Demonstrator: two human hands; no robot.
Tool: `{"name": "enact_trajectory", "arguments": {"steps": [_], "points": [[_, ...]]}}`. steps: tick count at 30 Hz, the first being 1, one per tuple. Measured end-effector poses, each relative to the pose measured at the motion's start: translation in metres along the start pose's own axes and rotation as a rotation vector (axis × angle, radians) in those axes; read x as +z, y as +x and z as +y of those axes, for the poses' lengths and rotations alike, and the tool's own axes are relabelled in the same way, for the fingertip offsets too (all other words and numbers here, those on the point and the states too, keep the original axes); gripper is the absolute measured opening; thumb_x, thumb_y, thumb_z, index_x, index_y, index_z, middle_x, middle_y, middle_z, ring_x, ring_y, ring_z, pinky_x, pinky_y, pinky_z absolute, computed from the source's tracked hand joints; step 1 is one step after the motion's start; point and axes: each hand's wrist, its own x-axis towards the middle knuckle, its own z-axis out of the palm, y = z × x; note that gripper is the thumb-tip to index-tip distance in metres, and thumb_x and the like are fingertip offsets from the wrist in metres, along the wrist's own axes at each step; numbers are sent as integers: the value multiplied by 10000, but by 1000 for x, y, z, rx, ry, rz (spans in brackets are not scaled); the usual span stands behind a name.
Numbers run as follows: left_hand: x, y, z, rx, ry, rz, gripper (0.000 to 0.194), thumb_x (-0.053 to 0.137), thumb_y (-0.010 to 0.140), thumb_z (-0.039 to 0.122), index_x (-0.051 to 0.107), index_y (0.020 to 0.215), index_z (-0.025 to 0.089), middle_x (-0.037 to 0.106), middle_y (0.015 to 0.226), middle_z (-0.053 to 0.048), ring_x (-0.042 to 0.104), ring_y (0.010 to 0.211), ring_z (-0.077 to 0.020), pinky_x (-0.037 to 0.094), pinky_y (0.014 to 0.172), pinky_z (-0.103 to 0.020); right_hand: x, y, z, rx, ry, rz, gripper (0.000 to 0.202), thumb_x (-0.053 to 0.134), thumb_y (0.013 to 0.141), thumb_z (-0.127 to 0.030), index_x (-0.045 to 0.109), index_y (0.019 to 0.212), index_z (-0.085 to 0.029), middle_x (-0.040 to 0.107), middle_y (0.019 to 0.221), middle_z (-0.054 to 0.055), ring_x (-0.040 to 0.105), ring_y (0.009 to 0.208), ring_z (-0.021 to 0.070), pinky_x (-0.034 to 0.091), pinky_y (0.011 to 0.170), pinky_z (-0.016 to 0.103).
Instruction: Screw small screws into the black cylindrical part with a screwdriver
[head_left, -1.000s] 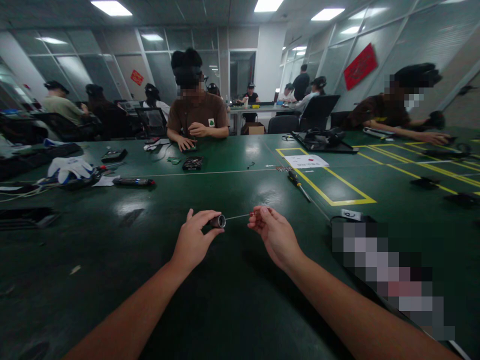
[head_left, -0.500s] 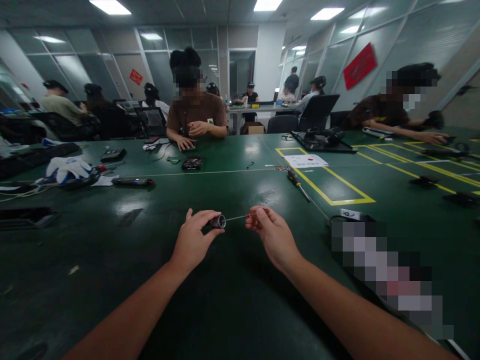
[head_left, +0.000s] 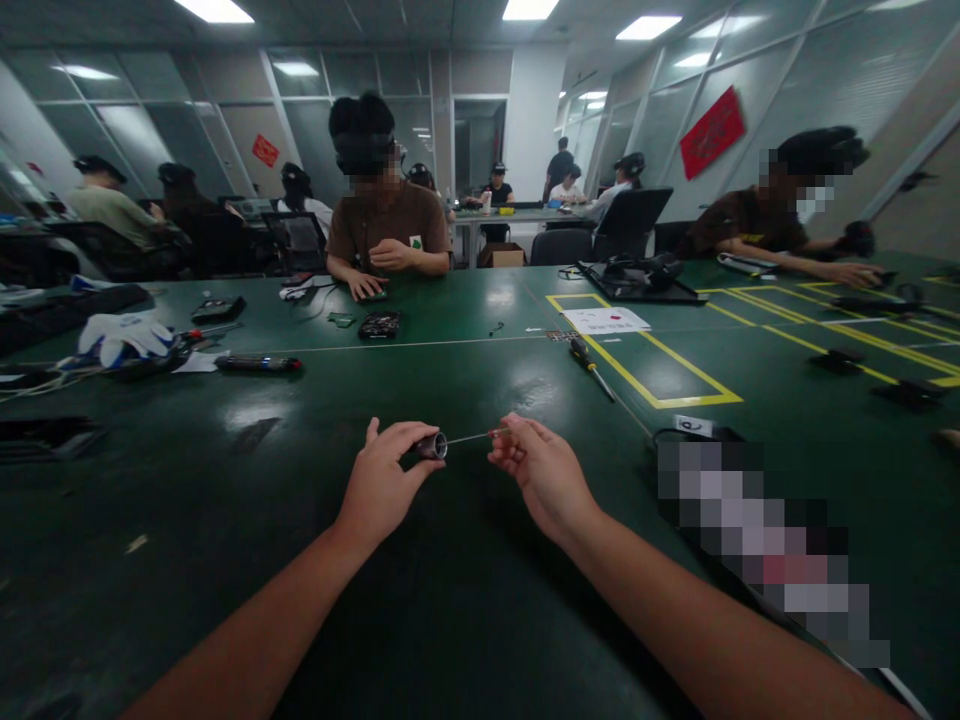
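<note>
My left hand (head_left: 384,480) is closed around a short dark cylinder (head_left: 430,447), thumb below and fingers above. Its hollow, silvery-rimmed end faces right. From beside that open end a thin metal rod (head_left: 469,438) runs to my right hand (head_left: 541,468). The right fingers pinch the rod near a small red part; most of that end is hidden by the fingers. Whether the rod's left tip is inside the cylinder or just in front of it, I cannot tell. Both hands are held above the green table (head_left: 420,600).
A yellow-and-black screwdriver (head_left: 592,368) lies ahead to the right, near a paper sheet (head_left: 606,320). Left of me are a dark pen-shaped tool (head_left: 259,364) and white gloves (head_left: 126,340). A black-edged object, partly blurred out (head_left: 750,525), lies beside my right forearm. Co-workers sit across the table.
The whole view has shifted slightly, with things sitting a little further left. Both hands keep their grips, and the rod and cylinder stay in nearly the same position relative to each other.
</note>
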Motion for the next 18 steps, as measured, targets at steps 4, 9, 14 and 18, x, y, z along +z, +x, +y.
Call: {"name": "enact_trajectory", "arguments": {"steps": [4,9,14,18], "points": [[1,0,-1,-6,-2,15,313,791,826,215,727,1121,297,755,1212,-28,695,1147,-261,178,1239,-674,-2,1,5,100,102,-27,229,804,849,-394,745,845,-172,713,790,35,654,716,149,569,755,309],[0,1,0,-5,-8,32,299,792,821,204,735,1100,295,765,1191,-14,703,1133,-253,166,1245,-677,-6,8,6,292,194,-18,219,661,970,-305,708,806,-168,680,707,33,636,632,144,571,741,328],[-1,1,3,-4,-24,26,301,788,823,189,734,1100,293,766,1184,-20,707,1124,-255,145,1241,-699,-11,16,0,214,216,6,226,651,969,-307,687,785,-181,629,657,3,585,590,132,559,727,329],[-1,0,2,-12,-35,39,311,788,830,193,722,1118,291,758,1201,-25,698,1142,-253,156,1239,-697,-10,12,1,37,112,-26,205,753,883,-388,704,847,-192,678,738,15,616,672,151,537,705,317]]}}
